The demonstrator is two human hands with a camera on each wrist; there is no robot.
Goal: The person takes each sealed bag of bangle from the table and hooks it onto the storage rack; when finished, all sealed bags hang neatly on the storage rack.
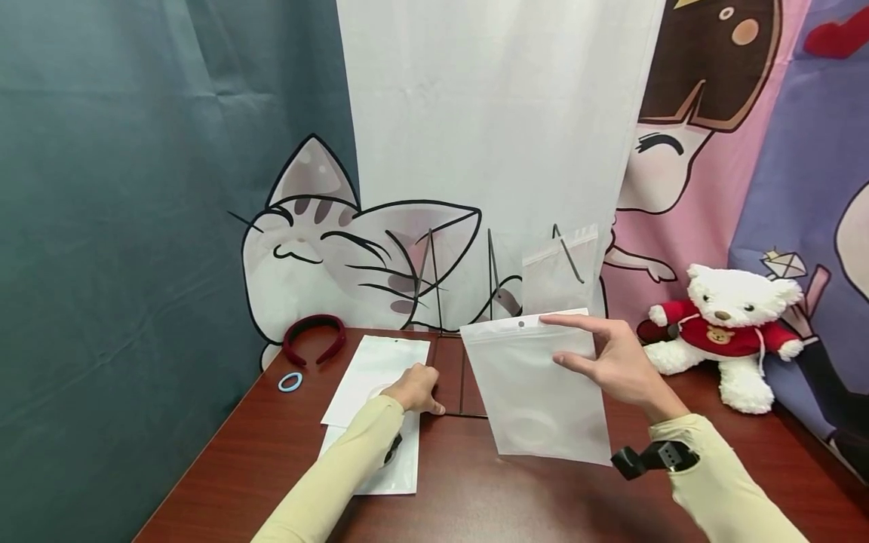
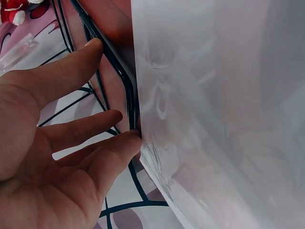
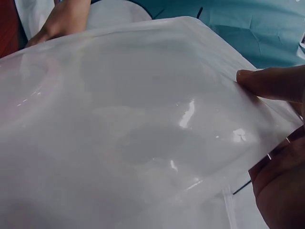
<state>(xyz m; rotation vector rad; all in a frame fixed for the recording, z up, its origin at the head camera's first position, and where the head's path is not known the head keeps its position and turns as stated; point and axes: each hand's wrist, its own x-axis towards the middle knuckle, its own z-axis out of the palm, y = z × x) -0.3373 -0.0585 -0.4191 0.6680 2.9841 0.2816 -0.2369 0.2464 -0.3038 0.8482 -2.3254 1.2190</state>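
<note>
My right hand pinches a white zip bag near its upper right corner, thumb in front. The bag hangs upright above the table, its hanging hole showing at the top. In the right wrist view its glossy side fills most of the frame. A dark wire display rack stands behind it, partly hidden. My left hand holds the rack's left side low down, thumb and fingertips at the black bar. Beside these fingers is the edge of a bag from the flat white bags.
A small clear zip bag hangs on the rack's right hook. At the left lie a dark red headband and a light blue ring. A white teddy bear in red sits at the right. Printed curtains stand behind the table.
</note>
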